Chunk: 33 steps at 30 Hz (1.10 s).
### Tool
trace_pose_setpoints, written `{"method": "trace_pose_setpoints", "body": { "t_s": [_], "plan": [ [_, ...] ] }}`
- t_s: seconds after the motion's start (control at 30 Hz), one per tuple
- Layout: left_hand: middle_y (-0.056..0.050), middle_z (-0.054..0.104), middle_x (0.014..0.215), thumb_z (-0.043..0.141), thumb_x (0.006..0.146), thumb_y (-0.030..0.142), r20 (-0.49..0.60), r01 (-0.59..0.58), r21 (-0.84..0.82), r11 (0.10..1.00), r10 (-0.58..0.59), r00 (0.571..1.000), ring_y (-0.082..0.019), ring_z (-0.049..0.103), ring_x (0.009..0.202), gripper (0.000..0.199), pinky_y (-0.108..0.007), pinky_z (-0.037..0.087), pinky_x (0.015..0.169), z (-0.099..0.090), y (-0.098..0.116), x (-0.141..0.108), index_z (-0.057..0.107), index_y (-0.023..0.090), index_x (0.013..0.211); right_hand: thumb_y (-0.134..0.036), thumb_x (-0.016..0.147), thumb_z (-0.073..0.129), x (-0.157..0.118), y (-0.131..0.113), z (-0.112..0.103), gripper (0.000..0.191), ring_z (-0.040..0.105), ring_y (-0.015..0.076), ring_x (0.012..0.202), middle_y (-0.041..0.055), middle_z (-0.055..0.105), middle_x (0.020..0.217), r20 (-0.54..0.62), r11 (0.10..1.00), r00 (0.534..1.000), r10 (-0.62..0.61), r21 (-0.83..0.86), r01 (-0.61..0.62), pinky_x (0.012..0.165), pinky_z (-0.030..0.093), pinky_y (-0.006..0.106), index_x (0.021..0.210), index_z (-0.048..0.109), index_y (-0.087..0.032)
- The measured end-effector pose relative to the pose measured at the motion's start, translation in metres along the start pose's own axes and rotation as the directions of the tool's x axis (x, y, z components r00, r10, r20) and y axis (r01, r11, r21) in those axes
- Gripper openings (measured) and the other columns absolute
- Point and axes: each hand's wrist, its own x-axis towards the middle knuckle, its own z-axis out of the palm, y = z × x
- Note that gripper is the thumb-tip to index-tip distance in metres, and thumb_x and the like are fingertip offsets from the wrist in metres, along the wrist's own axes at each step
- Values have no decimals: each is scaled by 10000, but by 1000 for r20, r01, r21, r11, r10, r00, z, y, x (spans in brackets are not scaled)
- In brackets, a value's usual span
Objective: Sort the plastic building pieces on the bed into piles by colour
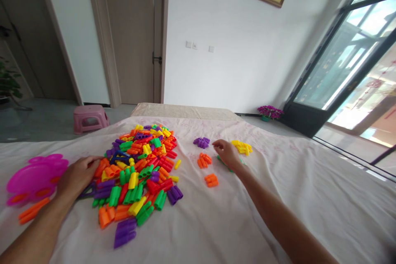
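A large mixed heap of coloured plastic pieces (133,173) lies on the cloth. My left hand (81,172) is at the heap's left edge, its fingers bent together beside orange pieces; what they hold, if anything, is hidden. My right hand (227,152) hovers over the small groups, fingers curled, their tips near a purple group (202,142); I cannot make out anything in them. Partly under this hand is a green group (230,167). Close by are a yellow group (242,147), an orange group (204,160) and another orange cluster (211,180).
A magenta plastic tray (29,177) with orange spots lies at the left, with orange pieces (33,210) in front of it. Wrinkled pale cloth (198,231) covers the surface. Beyond it stand a pink stool (90,119) and a potted magenta plant (269,112).
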Motion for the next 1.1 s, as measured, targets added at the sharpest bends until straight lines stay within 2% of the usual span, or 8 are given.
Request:
{"method": "trace_pose_setpoints", "body": {
  "t_s": [0.13,0.23,0.47,0.57,0.7,0.8,0.93,1.1],
  "plan": [
    [-131,722,1281,383,957,491,31,41,-38,998,-40,999,-297,659,1144,535,-352,486,927,-3,4,-1,755,200,1209,-94,853,620,-22,-68,40,304,695,206,994,61,760,1114,277,944,903,-328,67,323,896,526,321,1095,756,-219],
    [-132,723,1280,391,954,487,34,41,-48,998,-40,999,-301,655,1156,529,-363,481,942,-3,4,-1,754,201,1210,-95,887,624,-30,-92,62,317,658,226,1125,65,741,1212,368,907,837,-405,46,418,985,501,344,1146,747,-231],
    [-144,714,1295,387,950,488,63,49,-58,997,-45,997,-307,654,1153,559,-377,483,965,-2,0,2,730,174,1260,-181,954,619,-26,-95,82,223,656,212,1030,62,735,1106,478,837,759,-443,-83,541,888,497,307,1123,751,-244],
    [-138,707,1308,375,950,488,73,65,-59,996,-61,995,-312,645,1170,567,-388,479,988,-2,0,2,728,179,1268,-201,956,629,-23,-87,73,192,656,198,987,73,720,1083,413,857,801,-433,-85,508,862,492,296,1109,743,-227],
    [-129,715,1295,385,947,501,76,73,-50,996,-69,995,-315,660,1142,551,-388,495,965,-2,0,3,747,205,1239,-216,944,606,-8,-50,43,196,660,182,912,73,718,1056,104,949,944,-314,6,315,834,508,298,1095,731,-208],
    [-123,723,1284,387,945,504,66,64,-38,997,-61,996,-316,668,1128,544,-389,501,950,-2,0,3,756,217,1223,-280,917,596,5,3,12,202,659,187,858,64,729,1017,-152,997,986,-76,9,78,831,520,319,1045,730,-199],
    [-129,719,1283,382,944,521,55,54,-21,998,-53,997,-322,663,1135,553,-394,498,949,-1,-2,3,757,218,1215,-334,874,598,9,84,-28,263,674,192,868,72,741,1069,-363,962,897,254,1,-272,840,524,312,1062,733,-208],
    [-137,703,1305,361,950,533,74,65,-30,997,-62,995,-325,650,1160,573,-398,484,981,0,-3,5,742,209,1230,-307,818,631,-1,156,-53,318,687,244,949,137,750,1076,-455,861,787,417,-78,-502,890,514,345,1059,766,-150]
  ]
}}
